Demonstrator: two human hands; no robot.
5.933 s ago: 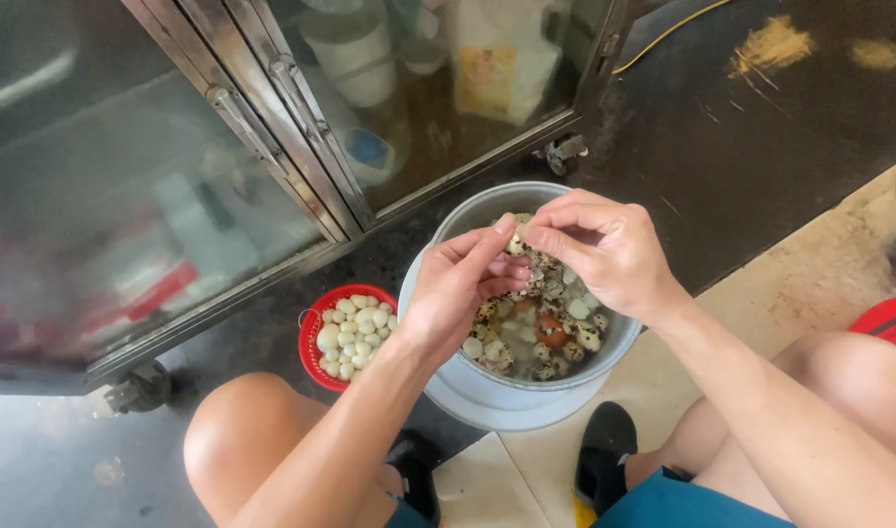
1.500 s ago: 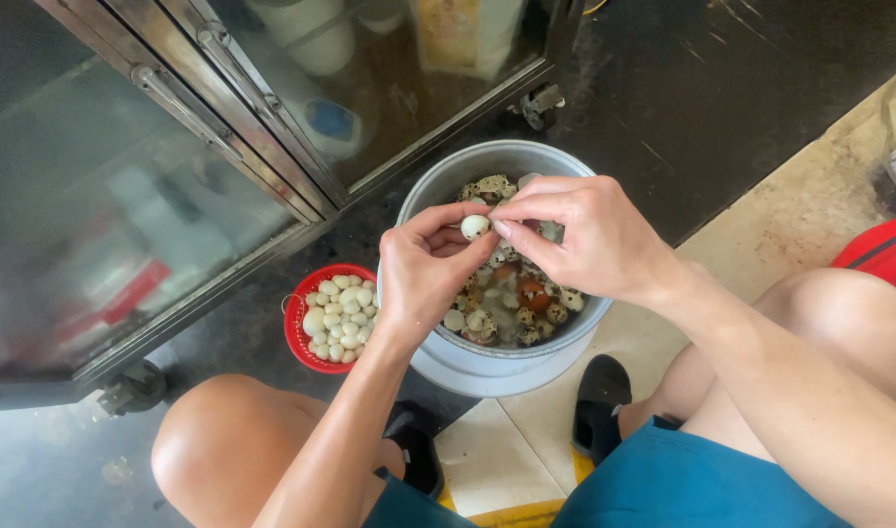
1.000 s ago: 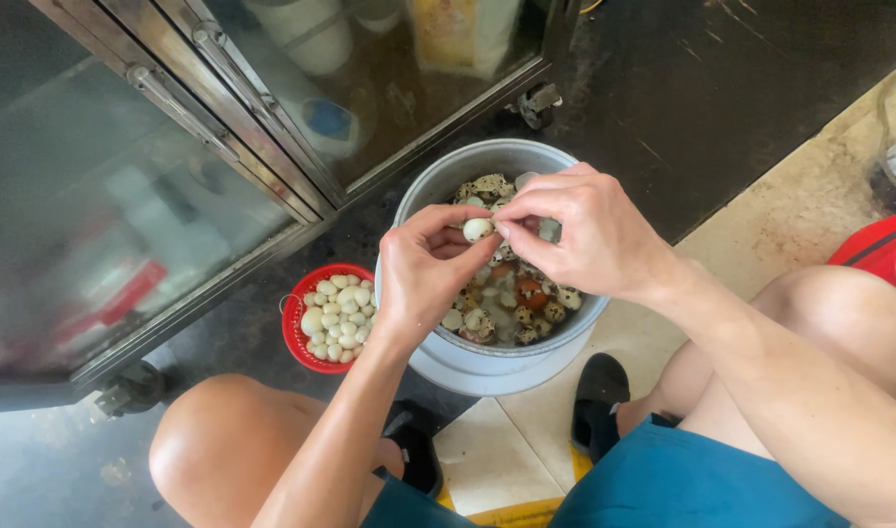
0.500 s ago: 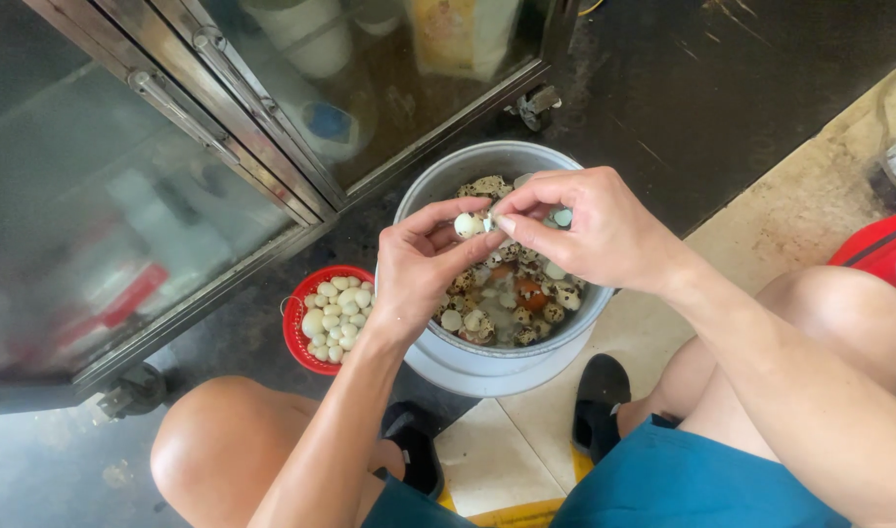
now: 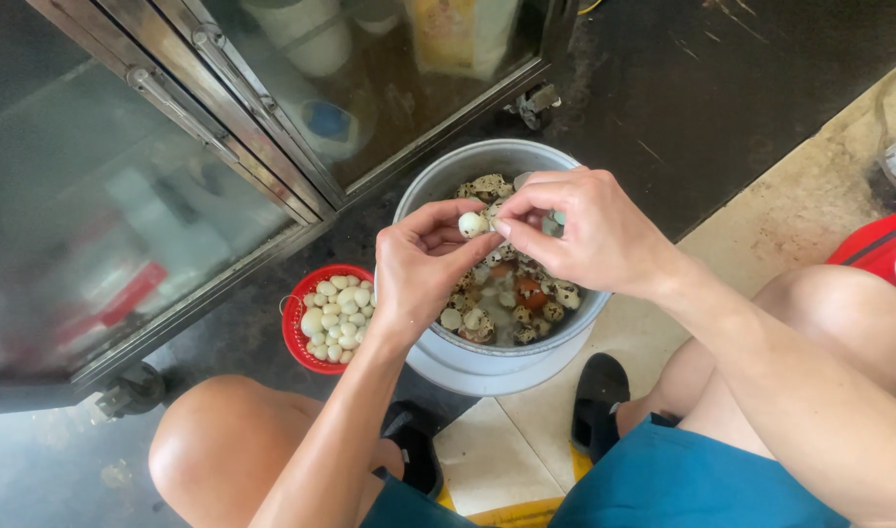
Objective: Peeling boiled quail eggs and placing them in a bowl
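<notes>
**Both hands pinch a small egg over the grey pot**

Head camera: the left hand [image 5: 424,269] and the right hand [image 5: 585,230] meet above a round grey metal pot [image 5: 438,181] that stands on the floor between the person's bare knees. Between them is a small pale egg [image 5: 471,225], mostly white. The left thumb and fingertips pinch it from the left, and the right thumb and forefinger close on its right side. The egg sits above the pot's upper middle, touching both hands. It may carry a scrap of shell where the right fingers cover it, though that spot is too small to tell.

Inside the pot lie speckled brown-and-cream eggs [image 5: 487,186] mixed with broken shell. Just to the pot's left, on the dark floor, a small round red plastic basket [image 5: 293,337] holds smooth white peeled eggs [image 5: 336,308]. Beyond both stands a glass-fronted metal cabinet [image 5: 223,98] on castors. Black sandals [image 5: 600,401] rest on pale tiles below the pot.
</notes>
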